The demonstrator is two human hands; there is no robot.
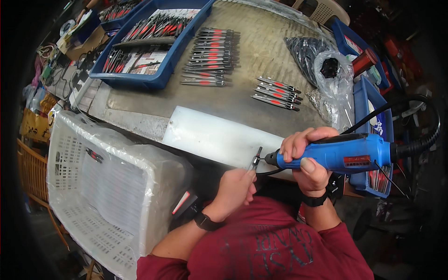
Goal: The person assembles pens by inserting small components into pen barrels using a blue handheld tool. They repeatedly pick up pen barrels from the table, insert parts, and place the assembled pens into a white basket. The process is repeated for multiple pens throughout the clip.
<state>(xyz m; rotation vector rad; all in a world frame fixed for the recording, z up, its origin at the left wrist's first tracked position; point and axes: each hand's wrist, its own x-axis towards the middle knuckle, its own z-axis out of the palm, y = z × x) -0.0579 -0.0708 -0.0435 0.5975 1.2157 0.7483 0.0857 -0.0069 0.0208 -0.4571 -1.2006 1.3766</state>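
Note:
My right hand (311, 161) is wrapped round a blue electric screwdriver (357, 153), held nearly level with its bit pointing left. In my left hand (234, 189), closed, is what looks like a drawing compass (255, 163), slim and silver with a dark knob upward. The screwdriver's bit meets the compass near its head, or is very close to it. My fingers hide the compass's lower part. Both hands are at the near edge of a white block (219, 135). Beyond it lie several similar silver and red compasses (276, 93) in a short row.
A longer row of compasses (212, 56) lies farther back, beside a blue tray (161, 80) of more. At left stands a white plastic-lined basket (149, 200) with a few pieces inside. Plastic bags (332, 88) and blue bins (368, 91) are at right. A black cable (380, 109) loops behind the screwdriver.

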